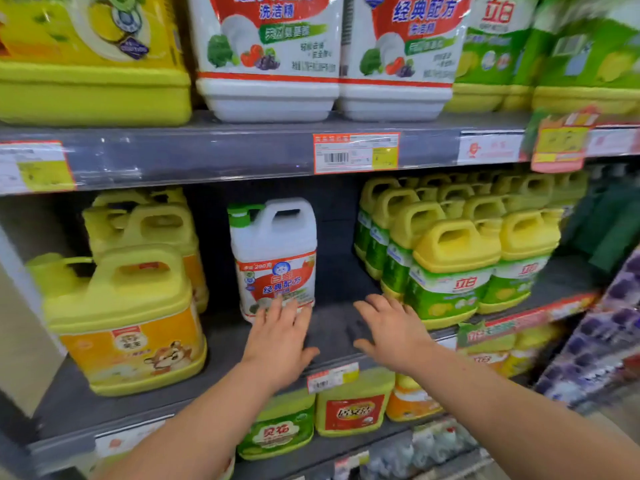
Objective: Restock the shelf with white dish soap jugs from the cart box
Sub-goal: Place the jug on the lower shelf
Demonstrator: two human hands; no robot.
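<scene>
One white dish soap jug (273,251) with a green cap and a red label stands upright on the grey middle shelf (332,327), set back from the edge. My left hand (280,336) lies flat with spread fingers, its fingertips touching the jug's lower front. My right hand (389,329) hovers flat and empty over the bare shelf to the jug's right. Two larger white jugs (266,60) stand on the shelf above. The cart box is out of view.
Yellow jugs with orange labels (128,317) fill the shelf's left side. Several yellow jugs with green labels (460,258) crowd its right. Lower shelves hold small green and yellow bottles (349,407). A price tag (356,152) hangs on the upper shelf rail.
</scene>
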